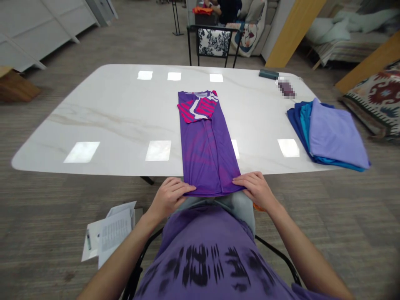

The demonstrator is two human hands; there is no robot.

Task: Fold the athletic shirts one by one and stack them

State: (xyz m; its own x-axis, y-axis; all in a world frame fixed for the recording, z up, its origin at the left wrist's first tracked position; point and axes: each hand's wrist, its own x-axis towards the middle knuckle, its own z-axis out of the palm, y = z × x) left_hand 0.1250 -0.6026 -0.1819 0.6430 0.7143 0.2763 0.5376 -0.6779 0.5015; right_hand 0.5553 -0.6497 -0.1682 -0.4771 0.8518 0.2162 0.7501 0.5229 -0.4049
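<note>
A purple jersey T-shirt [200, 150] with pink and white patterned sleeves lies lengthwise on the white table, its sides folded inward. Its collar points to the far side, and the hem hangs just past the near edge. At the hem's left corner, my left hand [171, 193] pinches the cloth between thumb and fingers. The right corner is gripped in the same way by my right hand [254, 187]. Both thumbs are mostly hidden under the fabric.
The white marble-look table [125, 108] spans the view. Folded blue and lilac clothes [337, 129] are stacked at its right edge. A dark case [268, 74] and a blurred-out item [286, 88] lie far right. Papers [112, 233] are low on the left. Beyond stands a chair [214, 41]; another person [229, 10] sits behind.
</note>
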